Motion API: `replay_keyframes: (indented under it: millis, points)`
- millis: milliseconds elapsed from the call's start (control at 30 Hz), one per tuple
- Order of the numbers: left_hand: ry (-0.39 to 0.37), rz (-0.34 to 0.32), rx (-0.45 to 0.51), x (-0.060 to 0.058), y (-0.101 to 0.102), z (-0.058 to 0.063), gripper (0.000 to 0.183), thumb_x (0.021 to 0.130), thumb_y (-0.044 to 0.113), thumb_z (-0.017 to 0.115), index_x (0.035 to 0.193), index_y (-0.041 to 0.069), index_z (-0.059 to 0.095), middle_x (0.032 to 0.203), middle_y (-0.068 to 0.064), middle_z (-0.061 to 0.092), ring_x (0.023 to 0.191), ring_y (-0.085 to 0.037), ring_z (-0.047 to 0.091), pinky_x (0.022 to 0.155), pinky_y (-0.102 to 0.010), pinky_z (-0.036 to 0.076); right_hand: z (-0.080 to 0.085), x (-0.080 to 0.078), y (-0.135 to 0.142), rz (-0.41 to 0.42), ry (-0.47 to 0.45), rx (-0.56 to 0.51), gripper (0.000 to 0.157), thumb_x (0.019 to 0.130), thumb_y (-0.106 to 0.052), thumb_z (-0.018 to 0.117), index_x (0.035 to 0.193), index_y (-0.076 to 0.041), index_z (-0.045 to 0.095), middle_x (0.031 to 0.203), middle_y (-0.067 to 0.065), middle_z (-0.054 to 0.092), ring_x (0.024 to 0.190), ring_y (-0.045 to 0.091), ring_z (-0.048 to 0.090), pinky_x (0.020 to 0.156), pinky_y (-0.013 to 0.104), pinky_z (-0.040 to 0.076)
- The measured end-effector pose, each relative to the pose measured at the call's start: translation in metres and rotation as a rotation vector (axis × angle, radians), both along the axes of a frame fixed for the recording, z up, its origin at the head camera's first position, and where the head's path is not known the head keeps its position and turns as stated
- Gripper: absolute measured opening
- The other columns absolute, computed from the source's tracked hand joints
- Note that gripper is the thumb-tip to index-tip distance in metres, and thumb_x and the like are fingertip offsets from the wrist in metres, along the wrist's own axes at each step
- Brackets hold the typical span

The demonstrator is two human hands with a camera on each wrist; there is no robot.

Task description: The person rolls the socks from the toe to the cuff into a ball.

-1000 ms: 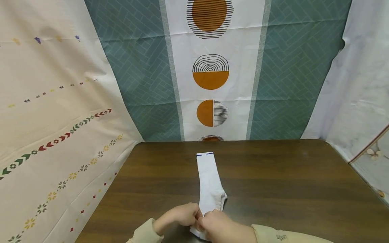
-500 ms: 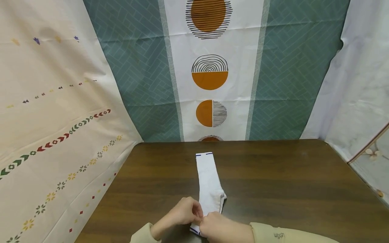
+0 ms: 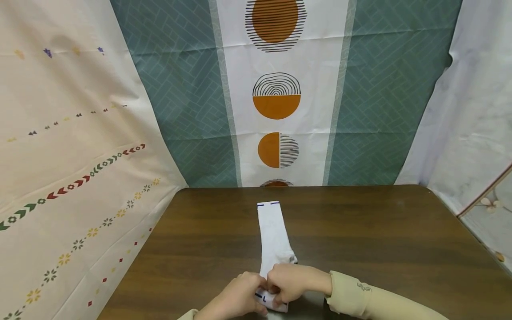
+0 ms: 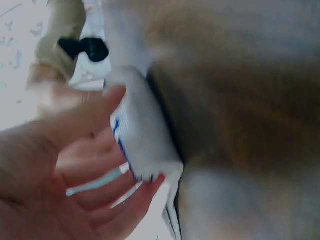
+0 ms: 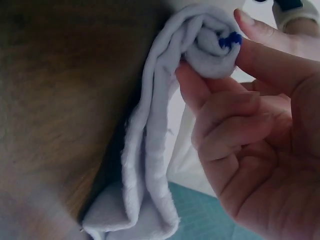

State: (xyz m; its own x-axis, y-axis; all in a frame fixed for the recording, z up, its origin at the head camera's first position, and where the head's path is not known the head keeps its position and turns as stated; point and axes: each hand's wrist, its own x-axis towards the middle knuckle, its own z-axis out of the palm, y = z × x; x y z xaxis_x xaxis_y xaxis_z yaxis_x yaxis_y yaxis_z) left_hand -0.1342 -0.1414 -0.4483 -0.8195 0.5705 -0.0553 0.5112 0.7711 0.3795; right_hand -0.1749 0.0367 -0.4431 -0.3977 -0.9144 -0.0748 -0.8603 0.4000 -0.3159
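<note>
White socks [image 3: 274, 235], laid in layers, stretch away from me on the table with blue marks at the far end. Their near end is curled into a roll [image 5: 212, 47], blue stitching at its core in the right wrist view. My right hand [image 3: 294, 281] pinches one side of this roll between thumb and fingers. On the other side, my left hand [image 3: 240, 293] holds it, the thumb on top and fingers beneath in the left wrist view. That view is partly blurred. Blue marks on the near end [image 4: 142, 127] show between the hands.
The dark wooden table [image 3: 360, 240] spreads around the socks. A patterned cloth [image 3: 276, 111] hangs behind its far edge. Cream fabric [image 3: 80, 178] borders the left, and pale marbled fabric [image 3: 476, 124] borders the right.
The right hand has shifted slightly away from me, and the left hand has come down to the sock end. The near end now shows turned over, with blue marks facing up.
</note>
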Motion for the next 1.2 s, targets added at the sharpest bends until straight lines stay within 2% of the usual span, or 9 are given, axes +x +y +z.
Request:
replay_keyframes:
  millis: [200,333,500,667,733,833,933,1033,1200]
  points:
    - [0.051,0.058,0.052,0.001,0.005,-0.007,0.036,0.056,0.024,0.092,0.083,0.015,0.07,0.079,0.012,0.07,0.07,-0.001,0.061,0.057,-0.019,0.046,-0.002,-0.008,-0.001,-0.052,-0.114,0.014,0.03,0.075,-0.016,0.079,0.06,-0.012,0.053,0.05,-0.015,0.029,0.046,-0.003,0.02,0.043,0.013,0.019]
    - [0.089,0.06,0.044,0.001,0.008,-0.011,0.041,0.051,0.024,0.094,0.08,0.015,0.067,0.073,0.011,0.067,0.065,0.0,0.057,0.054,-0.017,0.043,-0.002,-0.009,0.0,-0.117,-0.168,0.016,0.019,0.076,-0.015,0.079,0.065,-0.011,0.064,0.053,-0.016,0.041,0.05,-0.003,0.028,0.046,0.011,0.026]
    - [0.168,0.048,0.014,-0.001,0.012,-0.012,0.039,0.048,0.025,0.094,0.072,0.017,0.065,0.065,0.014,0.064,0.058,0.003,0.051,0.048,-0.016,0.038,0.001,-0.011,0.0,-0.184,-0.164,0.028,0.008,0.076,-0.018,0.079,0.075,-0.012,0.076,0.063,-0.013,0.061,0.055,-0.003,0.037,0.051,0.011,0.036]
    - [0.159,0.009,0.059,-0.006,0.012,-0.013,0.028,0.054,0.025,0.092,0.074,0.017,0.073,0.071,0.013,0.071,0.064,0.005,0.057,0.053,-0.012,0.042,0.004,-0.009,0.002,-0.318,-0.126,0.018,0.018,0.069,-0.026,0.085,0.067,-0.016,0.071,0.059,-0.013,0.06,0.053,-0.002,0.044,0.05,0.016,0.039]
    - [0.124,-0.002,0.084,-0.008,0.012,-0.014,0.026,0.057,0.024,0.09,0.077,0.017,0.075,0.074,0.013,0.072,0.065,0.006,0.056,0.056,-0.011,0.042,0.005,-0.003,0.003,-0.338,-0.048,-0.004,0.023,0.066,-0.027,0.086,0.063,-0.019,0.065,0.057,-0.014,0.056,0.052,0.0,0.044,0.05,0.018,0.038]
    - [0.072,0.009,0.108,-0.012,0.011,-0.017,0.023,0.059,0.024,0.09,0.076,0.017,0.076,0.066,0.017,0.067,0.058,0.009,0.044,0.053,-0.012,0.038,0.006,0.01,0.005,-0.286,0.136,-0.027,0.023,0.069,-0.023,0.084,0.066,-0.02,0.061,0.059,-0.011,0.054,0.053,0.0,0.042,0.049,0.018,0.035]
    - [0.015,0.031,0.118,-0.017,0.009,-0.017,0.02,0.058,0.025,0.09,0.071,0.019,0.076,0.051,0.02,0.048,0.05,0.005,0.029,0.046,-0.013,0.028,0.008,0.024,0.005,-0.201,0.305,0.027,0.022,0.07,-0.027,0.084,0.074,-0.018,0.064,0.065,-0.008,0.057,0.057,0.001,0.043,0.049,0.017,0.035]
    - [-0.05,0.04,0.124,-0.023,0.007,-0.016,0.018,0.059,0.025,0.089,0.064,0.016,0.074,0.045,0.017,0.027,0.045,0.002,0.019,0.042,-0.014,0.019,0.007,0.032,0.004,-0.14,0.467,0.124,0.036,0.064,-0.041,0.087,0.08,-0.019,0.064,0.07,-0.008,0.056,0.06,0.002,0.045,0.053,0.017,0.036]
    - [-0.107,0.025,0.104,-0.032,0.006,-0.01,0.045,0.06,0.027,0.087,0.045,0.015,0.047,0.042,0.016,0.018,0.043,0.002,0.013,0.04,-0.014,0.012,0.0,0.032,-0.001,-0.077,0.699,0.142,0.042,0.058,-0.042,0.089,0.079,-0.019,0.061,0.069,-0.009,0.052,0.06,0.004,0.046,0.052,0.018,0.034]
